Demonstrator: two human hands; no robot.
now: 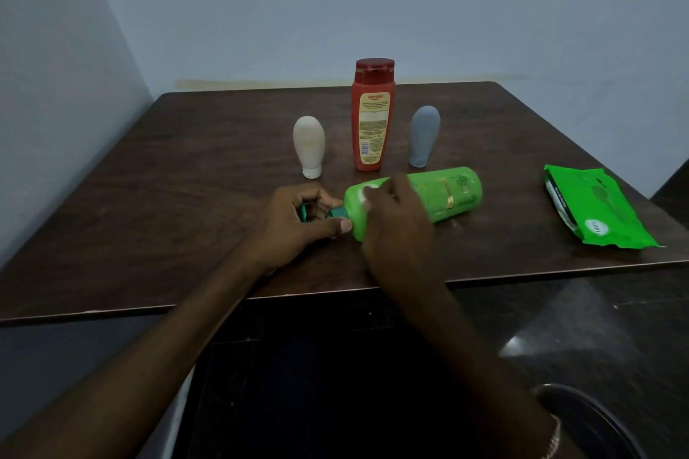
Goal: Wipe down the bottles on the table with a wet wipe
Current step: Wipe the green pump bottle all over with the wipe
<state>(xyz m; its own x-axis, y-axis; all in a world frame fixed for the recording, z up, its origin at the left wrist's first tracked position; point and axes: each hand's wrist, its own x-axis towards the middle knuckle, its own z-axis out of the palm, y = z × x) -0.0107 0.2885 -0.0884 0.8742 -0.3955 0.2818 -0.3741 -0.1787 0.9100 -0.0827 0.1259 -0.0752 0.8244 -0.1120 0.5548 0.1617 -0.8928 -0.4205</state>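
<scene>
A large green bottle (443, 194) lies on its side on the dark wooden table (149, 205), its teal cap pointing left. My left hand (298, 220) grips the cap end. My right hand (395, 220) presses a white wet wipe (367, 194) against the bottle's shoulder; most of the wipe is hidden under my fingers. Behind stand three upright bottles: a cream one (308, 145) on its cap, a tall red one (373, 115) with a yellow label, and a grey one (424, 136) on its cap.
A green pack of wet wipes (600, 207) lies flat near the table's right edge. Walls close in behind and to the left of the table. A dark floor and a dark round object (596, 421) show at lower right.
</scene>
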